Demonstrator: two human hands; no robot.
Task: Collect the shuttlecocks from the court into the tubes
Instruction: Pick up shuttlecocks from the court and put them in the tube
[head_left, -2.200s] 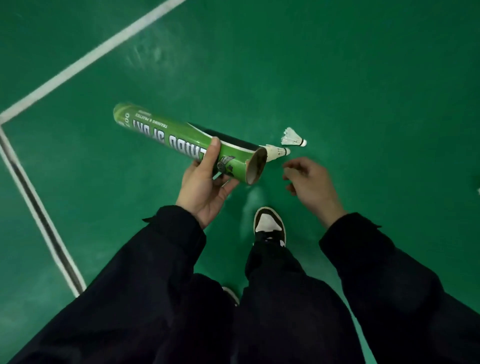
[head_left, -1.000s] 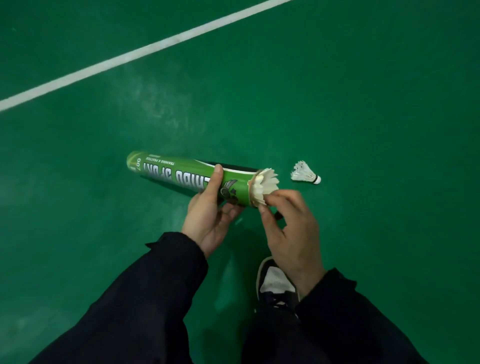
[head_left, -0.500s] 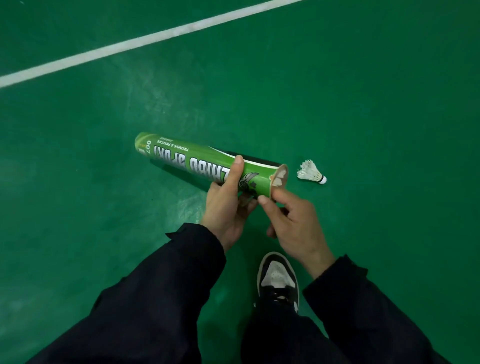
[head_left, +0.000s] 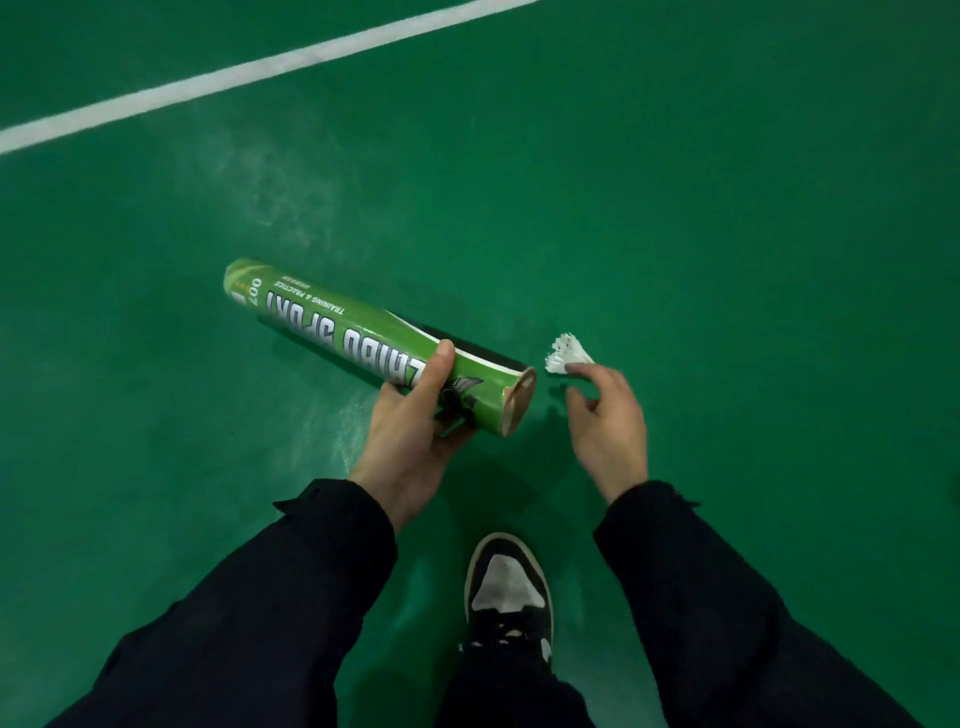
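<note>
My left hand (head_left: 410, 447) grips a green shuttlecock tube (head_left: 363, 343) near its open end, which points right; the tube lies nearly level above the floor. A white feather shuttlecock (head_left: 567, 354) lies on the green court just right of the tube's mouth. My right hand (head_left: 608, 421) hovers over it with fingers spread, one fingertip at the feathers' edge; the cork end is hidden behind the fingers. Nothing is held in that hand. The inside of the tube is too dark to read.
A white court line (head_left: 249, 73) runs diagonally across the far floor. My black-and-white shoe (head_left: 506, 587) stands below the hands. Green court floor (head_left: 727, 234) stretches all around.
The shuttlecock at the tube's mouth a second ago has gone inside. My right hand has left the tube's mouth and moved right to the shuttlecock on the floor.
</note>
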